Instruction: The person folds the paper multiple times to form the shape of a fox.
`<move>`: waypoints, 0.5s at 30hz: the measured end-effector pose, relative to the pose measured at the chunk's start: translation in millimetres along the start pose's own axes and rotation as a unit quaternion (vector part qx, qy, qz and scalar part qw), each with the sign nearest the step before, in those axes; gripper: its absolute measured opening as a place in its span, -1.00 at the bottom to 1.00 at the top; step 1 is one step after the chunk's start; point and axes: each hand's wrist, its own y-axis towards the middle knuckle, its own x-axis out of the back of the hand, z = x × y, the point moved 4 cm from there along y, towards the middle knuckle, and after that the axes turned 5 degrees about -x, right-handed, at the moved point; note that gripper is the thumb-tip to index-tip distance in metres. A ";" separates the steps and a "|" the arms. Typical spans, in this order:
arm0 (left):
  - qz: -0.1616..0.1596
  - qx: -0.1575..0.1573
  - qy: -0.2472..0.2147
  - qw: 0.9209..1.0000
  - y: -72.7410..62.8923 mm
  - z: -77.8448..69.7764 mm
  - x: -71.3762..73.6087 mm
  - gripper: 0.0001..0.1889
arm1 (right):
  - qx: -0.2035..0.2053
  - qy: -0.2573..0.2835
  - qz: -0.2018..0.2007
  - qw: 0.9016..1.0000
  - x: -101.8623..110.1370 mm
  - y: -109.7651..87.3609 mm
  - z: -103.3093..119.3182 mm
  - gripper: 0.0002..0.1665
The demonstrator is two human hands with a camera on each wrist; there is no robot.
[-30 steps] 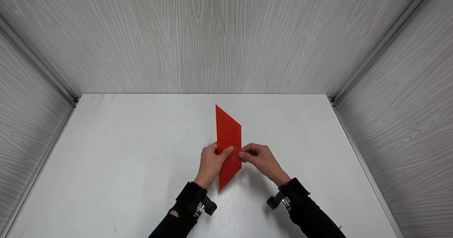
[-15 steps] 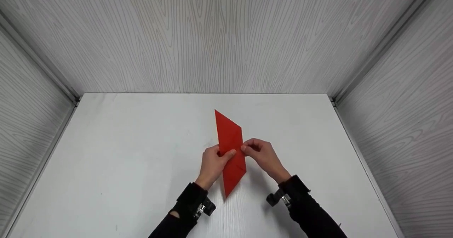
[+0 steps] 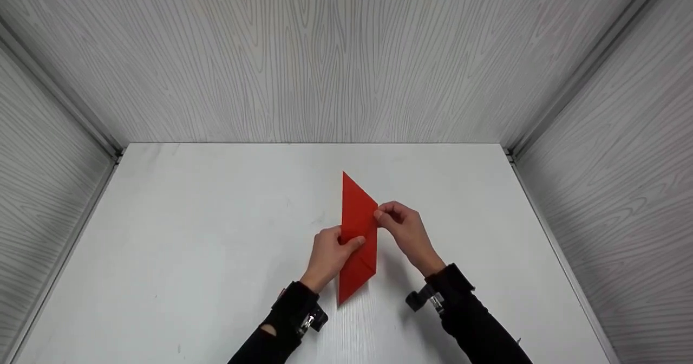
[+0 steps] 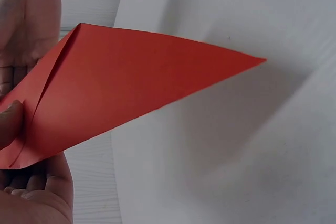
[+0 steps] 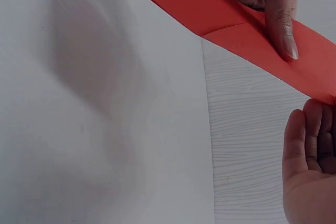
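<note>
A folded sheet of red paper (image 3: 357, 218), long and pointed at both ends, is held up above the white table. My left hand (image 3: 328, 253) grips its left edge near the middle, thumb across the front and the other fingers behind. With thumb and forefinger my right hand (image 3: 405, 231) pinches the right edge near the upper corner. In the left wrist view the red paper (image 4: 121, 82) shows a slightly gaping fold line near its wide end. The left thumb (image 5: 283, 30) presses on the paper in the right wrist view, where the right fingertips are partly cut off.
The white tabletop (image 3: 206, 228) spreads below the hands, with the paper's shadow on it. Grey wood-grain panels stand at the back (image 3: 314, 60), left and right. A strapped-on camera sits on each black-sleeved wrist.
My right hand has slid up along the paper's right edge toward its upper corner. The paper has shifted slightly right and toward me, and my left hand has moved with it.
</note>
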 end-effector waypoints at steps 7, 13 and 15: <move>0.010 0.007 0.000 1.000 -0.7 3.0 -0.7 -0.75 | 0.009 0.010 -0.008 1.000 0.7 1.4 2.2 -0.84; 0.011 0.010 -0.004 1.000 -2.4 4.9 -1.3 -0.74 | -0.001 0.005 -0.022 1.000 -0.4 3.0 1.2 -0.87; 0.014 0.002 -0.014 1.000 -2.2 4.1 -1.9 -0.72 | -0.004 -0.003 -0.026 1.000 -0.7 2.7 2.0 -0.87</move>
